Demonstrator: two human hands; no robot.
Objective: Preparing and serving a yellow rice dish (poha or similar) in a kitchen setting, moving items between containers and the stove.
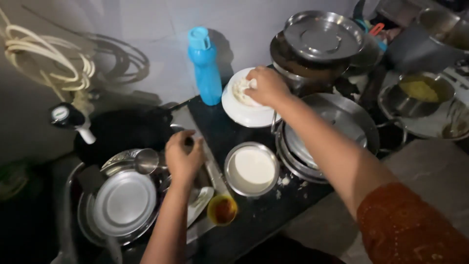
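My right hand (266, 87) pinches dough (240, 91) in the white bowl (244, 113); my left hand (183, 157), curled, contents unclear, hovers over the sink (73, 195).

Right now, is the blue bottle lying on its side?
No, the blue bottle stands upright on the dark counter, just left of the white bowl under the right hand.

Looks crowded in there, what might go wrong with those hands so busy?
The right hand presses into white food on a white plate near the blue bottle; a nudge might topple it. The left hand works over piled steel dishes, which may slip. The orange cup sits near the counter edge.
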